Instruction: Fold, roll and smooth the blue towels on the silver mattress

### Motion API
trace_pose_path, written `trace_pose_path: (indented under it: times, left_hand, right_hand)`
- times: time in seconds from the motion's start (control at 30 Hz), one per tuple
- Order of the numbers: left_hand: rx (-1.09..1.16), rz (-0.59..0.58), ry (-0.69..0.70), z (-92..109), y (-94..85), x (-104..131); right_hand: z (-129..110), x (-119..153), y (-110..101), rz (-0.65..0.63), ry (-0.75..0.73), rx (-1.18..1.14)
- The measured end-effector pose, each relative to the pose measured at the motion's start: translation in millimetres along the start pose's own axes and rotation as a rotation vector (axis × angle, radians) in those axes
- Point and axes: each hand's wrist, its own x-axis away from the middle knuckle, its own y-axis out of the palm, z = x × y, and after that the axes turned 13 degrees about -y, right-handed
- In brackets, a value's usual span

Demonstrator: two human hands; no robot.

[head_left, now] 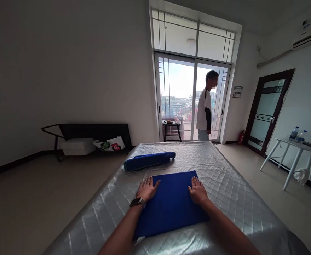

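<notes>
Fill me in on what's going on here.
The camera wearer's left grip and right grip lie open, palms down, at the two sides of a flat blue cloth on a silver quilted covering. Just beyond it, a long blue bundle of folded or rolled cloth lies untouched. Another person stands by the glass doors, handling neither.

I can read no words or numbers. Just right of the sliding door (pixel 195 99), a wall notice (pixel 237 92) carries a row of round symbols and print too small for me. Left of that door, a bag (pixel 110 144) bears illegible green-and-red printing.
</notes>
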Motion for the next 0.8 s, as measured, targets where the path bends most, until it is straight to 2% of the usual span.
trace_pose_path:
  times: [0.07, 0.13, 0.17, 0.23, 0.3, 0.37, 0.4, 0.5, 0.67, 0.73, 0.8]
  left_hand:
    - [-0.004, -0.009, -0.005, 18, -2.5, 1]
    - [0.006, -0.023, 0.062, 49, -0.7, 7]
    - [0.017, -0.031, 0.132, 69, 2.3, 12]
    - [0.033, -0.05, 0.356, 108, 11.9, 28]
    - [0.041, -0.064, 0.503, 139, 22.6, 45]
    - [0.037, -0.078, 0.528, 153, 29.7, 59]
    - [0.029, -0.087, 0.507, 153, 31.0, 63]
    - [0.006, -0.108, 0.396, 128, 25.9, 66]
    - [-0.036, -0.101, 0.224, 39, 15.7, 60]
    - [-0.044, -0.064, 0.166, 3, 20.0, 62]
    - [-0.03, 0.003, 0.14, -24, 27.2, 66]
  right_hand:
    - [-1, 0, -1, 0.003, 0.0, -0.008]
    - [0, -1, 0, 0.008, -0.001, -0.01]
    - [1, -1, 1, 0.008, -0.003, -0.009]
    - [4, -2, 3, 0.005, -0.014, -0.003]
    - [7, -2, 6, -0.003, -0.038, 0.005]
    - [10, -3, 9, -0.005, -0.058, 0.011]
    - [10, -3, 9, -0.001, -0.058, 0.009]
    - [7, -3, 7, 0.012, -0.025, -0.004]
    - [1, 0, 0, 0.004, -0.003, -0.009]
    - [-1, 1, -2, -0.003, -0.002, -0.003]
    - [-2, 2, -5, -0.011, 0.001, 0.004]
